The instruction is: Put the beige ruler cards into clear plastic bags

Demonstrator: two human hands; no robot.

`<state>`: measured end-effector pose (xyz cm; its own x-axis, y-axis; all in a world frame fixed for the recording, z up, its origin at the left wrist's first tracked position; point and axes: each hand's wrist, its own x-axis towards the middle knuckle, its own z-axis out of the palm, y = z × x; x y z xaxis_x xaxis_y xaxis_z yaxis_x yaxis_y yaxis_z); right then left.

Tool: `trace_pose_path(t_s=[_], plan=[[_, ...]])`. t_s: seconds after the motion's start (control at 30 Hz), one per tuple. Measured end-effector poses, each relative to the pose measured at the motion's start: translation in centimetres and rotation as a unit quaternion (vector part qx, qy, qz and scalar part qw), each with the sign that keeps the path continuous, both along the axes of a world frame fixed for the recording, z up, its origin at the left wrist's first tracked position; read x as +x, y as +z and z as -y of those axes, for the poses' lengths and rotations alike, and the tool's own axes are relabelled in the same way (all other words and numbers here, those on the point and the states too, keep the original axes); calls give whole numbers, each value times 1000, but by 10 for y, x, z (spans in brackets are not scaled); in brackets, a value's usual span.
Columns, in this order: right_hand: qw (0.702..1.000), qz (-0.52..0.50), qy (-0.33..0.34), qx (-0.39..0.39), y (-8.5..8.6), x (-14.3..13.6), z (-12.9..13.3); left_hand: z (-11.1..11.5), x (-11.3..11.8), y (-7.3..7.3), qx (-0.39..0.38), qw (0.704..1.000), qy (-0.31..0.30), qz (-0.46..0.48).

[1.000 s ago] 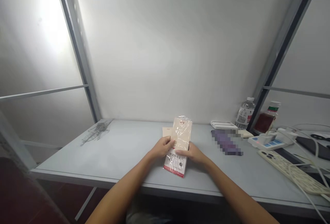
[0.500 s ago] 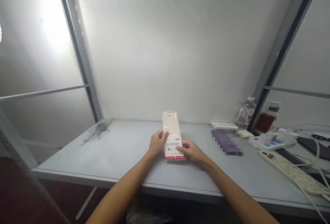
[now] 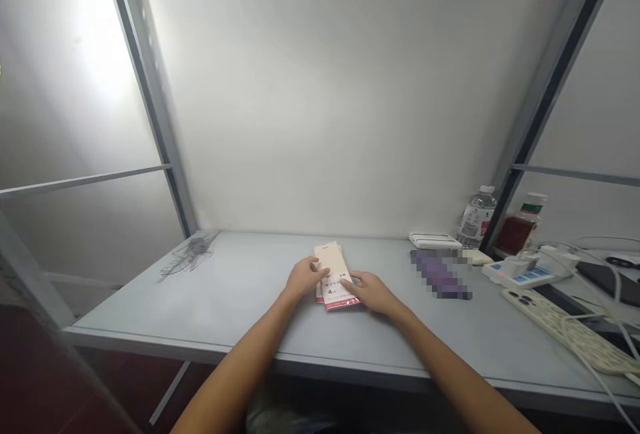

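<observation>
A flat white packet with a red lower edge and printed characters (image 3: 334, 267) is tilted slightly over the middle of the grey table (image 3: 240, 307). Another similar packet shows partly beneath it, along its left and upper right edges. My left hand (image 3: 303, 277) pinches the left side of the top packet, thumb on its face. On the lower right side, my right hand (image 3: 371, 291) grips it with the thumb over the front and fingers behind the edge.
To the right lie a purple item (image 3: 440, 274), a white box (image 3: 435, 241), a water bottle (image 3: 477, 221), a red-brown jar (image 3: 520, 227), a power strip (image 3: 523, 274), a patterned phone case (image 3: 565, 331) and cables. Dark scribbles (image 3: 190, 255) mark the table's left. Metal posts flank the back wall.
The packets have tipped down flatter toward the table, and the top one has shifted askew, exposing more of the one beneath. Both hands have stayed on them.
</observation>
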<state>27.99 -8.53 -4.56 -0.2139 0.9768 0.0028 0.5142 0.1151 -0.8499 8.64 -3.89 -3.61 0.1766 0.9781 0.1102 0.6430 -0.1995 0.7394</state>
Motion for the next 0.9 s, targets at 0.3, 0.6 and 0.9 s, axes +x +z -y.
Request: trace_pose_path(t_s=[0.3,0.6,0.9], plan=[[999,-24,-27,31,1,1,1,1,-3,1,9,998,-47,39],[995,22,-28,93,8,14,1,-1,-5,2,-11,998,-10,55],[987,94,99,88,1,12,6,0,-5,-2,-29,993,-48,105]])
